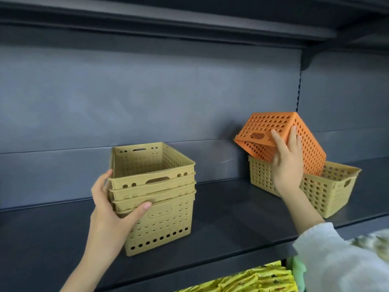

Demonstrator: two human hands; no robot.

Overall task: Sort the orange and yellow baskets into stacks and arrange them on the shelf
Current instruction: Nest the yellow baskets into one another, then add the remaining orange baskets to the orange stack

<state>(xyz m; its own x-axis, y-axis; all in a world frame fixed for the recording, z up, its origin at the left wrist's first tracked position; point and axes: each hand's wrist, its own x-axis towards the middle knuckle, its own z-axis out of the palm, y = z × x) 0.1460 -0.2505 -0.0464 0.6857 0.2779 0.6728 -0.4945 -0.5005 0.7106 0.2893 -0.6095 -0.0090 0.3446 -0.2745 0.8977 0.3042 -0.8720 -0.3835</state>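
Note:
A stack of several nested yellow baskets (160,209) stands on the dark shelf (231,228), left of centre. My left hand (109,211) grips the stack's front left corner, thumb across the front rims. To the right, a single yellow basket (328,192) sits on the shelf. An orange basket (271,127) is tipped upside down and tilted, one end resting inside that yellow basket. My right hand (287,159) holds the orange basket by its near side, fingers spread over the perforated wall.
The grey back panel (147,98) rises behind the baskets, and an upper shelf (168,20) hangs overhead. Yellow packaged goods (252,281) lie on the level below. A bare stretch of shelf separates the stack from the right-hand baskets.

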